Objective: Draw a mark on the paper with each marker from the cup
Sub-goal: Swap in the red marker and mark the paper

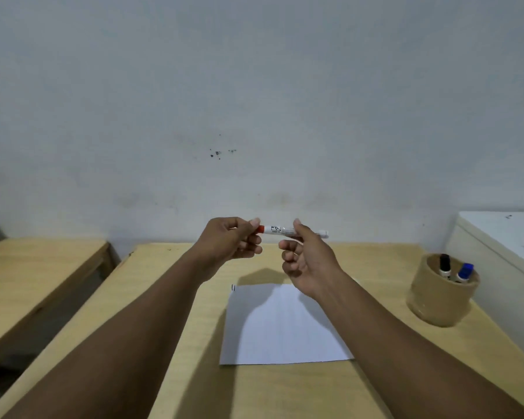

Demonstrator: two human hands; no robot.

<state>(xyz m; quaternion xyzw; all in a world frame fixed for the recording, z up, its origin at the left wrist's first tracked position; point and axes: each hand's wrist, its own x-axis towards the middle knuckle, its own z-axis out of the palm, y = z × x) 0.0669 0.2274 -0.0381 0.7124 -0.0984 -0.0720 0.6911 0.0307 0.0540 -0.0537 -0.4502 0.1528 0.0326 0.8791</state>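
Both hands are up above the table, holding one red marker level between them, roughly over the far edge of the paper. Left hand has its fingers pinched shut on the red end, prob. the cap; right hand has thumb + index closed on the white barrel, other fingers curled loose. Can't tell if the cap is coming off or going back on, since the tip is hidden by the left fingers. The paper lies flat at 6 o'clock from the hands, mostly blank; a couple of small dark strokes show at its far-left corner, approx 7 o'clock from the left hand, too small to read the colour, and no red mark is visible anywhere. The cup sits at 4 o'clock from the hands, well apart from the paper, near the table's right edge, w/ a black marker and a blue marker standing in it, caps up. My read: mid-task. The dark strokes suggest one or two markers already used and put back, but I can't confirm which. If red is being uncapped, left to do: red mark, recap, back to cup, plus any marker not yet used. If it's being capped, the red mark must be somewhere I can't see, e.g. under the right wrist.
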